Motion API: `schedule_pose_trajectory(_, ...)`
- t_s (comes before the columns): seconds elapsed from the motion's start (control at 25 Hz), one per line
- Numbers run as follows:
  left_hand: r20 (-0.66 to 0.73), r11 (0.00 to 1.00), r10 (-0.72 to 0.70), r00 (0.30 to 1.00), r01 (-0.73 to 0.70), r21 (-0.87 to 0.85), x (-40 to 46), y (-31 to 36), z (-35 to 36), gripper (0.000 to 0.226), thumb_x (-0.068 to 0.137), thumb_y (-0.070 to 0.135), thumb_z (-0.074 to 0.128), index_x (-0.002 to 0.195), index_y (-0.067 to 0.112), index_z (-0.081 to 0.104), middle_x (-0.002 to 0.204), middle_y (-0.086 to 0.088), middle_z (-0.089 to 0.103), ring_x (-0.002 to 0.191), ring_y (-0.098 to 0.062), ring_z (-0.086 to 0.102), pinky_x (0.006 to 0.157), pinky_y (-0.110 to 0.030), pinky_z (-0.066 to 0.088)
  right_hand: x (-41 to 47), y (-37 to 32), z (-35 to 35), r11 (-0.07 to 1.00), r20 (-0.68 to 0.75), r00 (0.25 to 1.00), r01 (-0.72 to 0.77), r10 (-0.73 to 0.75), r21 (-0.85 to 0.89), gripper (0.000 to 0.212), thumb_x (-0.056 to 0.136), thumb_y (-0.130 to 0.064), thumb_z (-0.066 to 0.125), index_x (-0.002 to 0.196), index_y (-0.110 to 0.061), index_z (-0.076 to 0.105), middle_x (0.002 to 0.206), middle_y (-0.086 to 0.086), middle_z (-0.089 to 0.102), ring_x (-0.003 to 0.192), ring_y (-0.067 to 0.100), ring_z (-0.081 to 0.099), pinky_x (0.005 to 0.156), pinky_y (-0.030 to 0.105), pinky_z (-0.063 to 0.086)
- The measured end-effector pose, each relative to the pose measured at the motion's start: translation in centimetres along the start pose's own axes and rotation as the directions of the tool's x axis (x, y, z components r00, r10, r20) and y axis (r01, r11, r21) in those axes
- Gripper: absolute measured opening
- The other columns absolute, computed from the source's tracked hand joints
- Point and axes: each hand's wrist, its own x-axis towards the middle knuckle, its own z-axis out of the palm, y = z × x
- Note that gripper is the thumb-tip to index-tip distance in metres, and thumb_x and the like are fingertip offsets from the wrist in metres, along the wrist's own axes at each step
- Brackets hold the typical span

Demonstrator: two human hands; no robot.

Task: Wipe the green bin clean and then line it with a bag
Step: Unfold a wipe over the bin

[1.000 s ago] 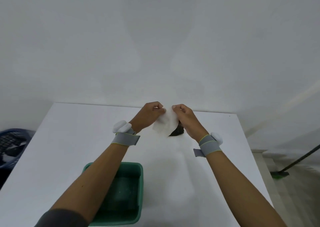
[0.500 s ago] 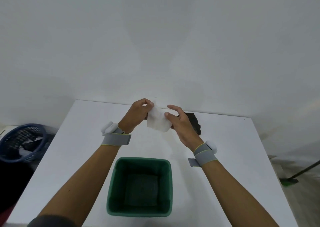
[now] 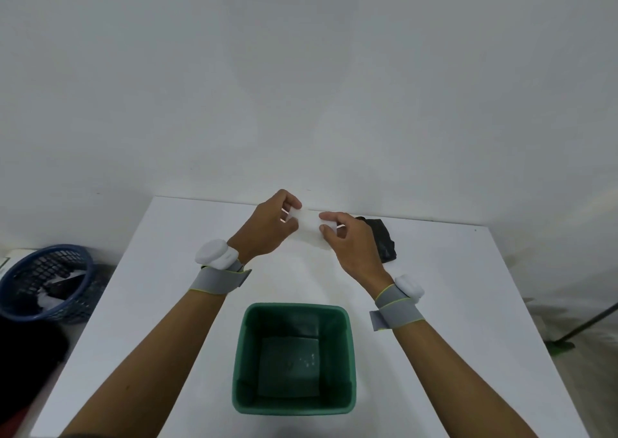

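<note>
So I've got the wipe [image 3: 309, 228] up off the table [image 3: 468, 303], stretched between both hands over the far middle of it. My left hand [image 3: 267, 230] is pinching the wipe's left end between thumb and fingertips, fingers curled in. My right hand [image 3: 351, 243] pinches the right end the same way, thumb and first finger on the edge, the other fingers loosely bent behind. The wipe is white and kinda blends into the tabletop, so I can't tell exactly how it's folded or where its lower edge ends.

The bin [image 3: 294, 407] sits upright on the near middle of the table, right between my forearms, touching neither. It's open on top, and you can see down to the bottom, where there are a few small pale specks toward the right side.

The bag [image 3: 384, 243] is a dark folded lump lying on the far right part of the table, just behind my right hand and partly hidden by it.

Both wrists have grey straps with white pods on them. Off the table on the left there's a blue basket [image 3: 20, 290] with some dark and white stuff in it.
</note>
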Motion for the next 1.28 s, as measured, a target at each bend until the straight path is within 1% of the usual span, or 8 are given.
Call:
schedule_pose_trajectory(0.32, -0.098, 0.981, 0.12, 0.988, -0.102, 0.165, -0.1, -1.0, -0.3, 0.01, 0.104, 0.017, 0.061, 0.098, 0.017, 0.069, 0.097, 0.005, 0.055, 0.087, -0.004, 0.053, 0.074, -0.011, 0.041, -0.5, 0.1, 0.2, 0.999, -0.042, 0.999, 0.015, -0.016, -0.03, 0.01, 0.098, -0.031, 0.069, 0.092, -0.039, 0.07, 0.1, -0.006, 0.06, 0.088, 0.006, 0.059, 0.079, 0.022, 0.05)
schedule_pose_trajectory(0.52, -0.075, 0.996, 0.073, 0.995, -0.068, 0.065, -0.2, -1.0, -0.5, 0.017, 0.108, 0.019, 0.052, 0.094, 0.019, 0.061, 0.104, 0.003, 0.067, 0.096, -0.004, 0.059, 0.081, -0.022, 0.047, -0.4, -0.2, 0.2, 1.0, -0.047, 0.999, 0.024, -0.023, 0.012, 0.012, 0.101, -0.03, 0.065, 0.091, -0.034, 0.071, 0.113, -0.011, 0.061, 0.107, 0.004, 0.06, 0.091, 0.019, 0.049)
schedule_pose_trajectory(0.6, -0.073, 0.997, 0.068, 0.995, -0.065, 0.047, -0.3, -1.0, -0.5, 0.019, 0.11, 0.022, 0.048, 0.093, 0.021, 0.057, 0.091, 0.007, 0.066, 0.079, 0.002, 0.057, 0.067, -0.014, 0.042, -0.3, -0.2, 0.2, 1.0, -0.032, 0.999, 0.018, -0.018, 0.008, 0.018, 0.103, -0.032, 0.06, 0.089, -0.029, 0.07, 0.094, -0.022, 0.066, 0.091, -0.001, 0.061, 0.082, 0.018, 0.048)
schedule_pose_trajectory(0.72, -0.081, 0.998, 0.059, 0.995, -0.057, 0.025, -0.6, -1.1, -0.2, 0.016, 0.111, 0.024, 0.047, 0.098, 0.018, 0.056, 0.083, 0.007, 0.063, 0.07, 0.003, 0.054, 0.061, -0.01, 0.041, -0.1, 0.0, 0.3, 1.0, -0.012, 1.0, 0.01, -0.01, -0.003, 0.03, 0.104, -0.034, 0.057, 0.082, -0.019, 0.068, 0.071, -0.005, 0.064, 0.064, 0.003, 0.049, 0.065, 0.028, 0.043)
schedule_pose_trajectory(0.88, -0.021, 0.998, 0.038, 0.999, -0.039, -0.042, -0.7, -1.3, 0.0, 0.009, 0.108, 0.025, 0.058, 0.111, 0.017, 0.055, 0.095, 0.002, 0.065, 0.077, -0.004, 0.059, 0.064, -0.01, 0.044, -0.2, 0.1, 0.3, 0.998, -0.004, 0.999, -0.045, 0.045, 0.05, 0.029, 0.105, -0.031, 0.056, 0.087, -0.011, 0.07, 0.082, 0.012, 0.067, 0.071, 0.013, 0.055, 0.071, 0.046, 0.057)
schedule_pose_trajectory(1.0, -0.003, 0.998, 0.049, 0.999, -0.049, -0.039, -0.8, -1.3, 0.1, 0.017, 0.105, 0.021, 0.063, 0.119, 0.017, 0.055, 0.102, 0.005, 0.063, 0.081, -0.007, 0.059, 0.066, -0.009, 0.045, -0.4, 0.1, 0.3, 0.977, 0.074, 0.992, -0.111, 0.099, 0.18, 0.015, 0.098, -0.026, 0.07, 0.096, -0.012, 0.073, 0.087, 0.007, 0.075, 0.077, 0.022, 0.07, 0.067, 0.036, 0.064)
schedule_pose_trajectory(1.12, -0.009, 0.997, 0.059, 0.998, -0.059, -0.042, -1.2, -1.1, 0.3, 0.023, 0.103, 0.016, 0.066, 0.124, 0.018, 0.055, 0.103, 0.008, 0.062, 0.084, -0.004, 0.06, 0.069, -0.01, 0.048, -0.5, 0.3, 0.3, 0.985, 0.063, 0.994, -0.101, 0.093, 0.137, 0.007, 0.093, -0.019, 0.076, 0.094, -0.013, 0.072, 0.083, 0.0, 0.075, 0.07, 0.006, 0.068, 0.062, 0.023, 0.059)
schedule_pose_trajectory(1.28, -0.068, 0.992, 0.106, 0.992, -0.11, -0.056, -1.8, -0.7, 0.9, 0.025, 0.098, 0.008, 0.071, 0.119, 0.015, 0.059, 0.099, 0.008, 0.063, 0.082, -0.001, 0.058, 0.073, -0.016, 0.05, -0.7, 0.3, 0.5, 0.993, 0.004, 0.994, -0.111, 0.11, 0.048, 0.009, 0.093, -0.019, 0.074, 0.094, -0.01, 0.071, 0.083, 0.001, 0.073, 0.072, 0.012, 0.068, 0.065, 0.029, 0.063)
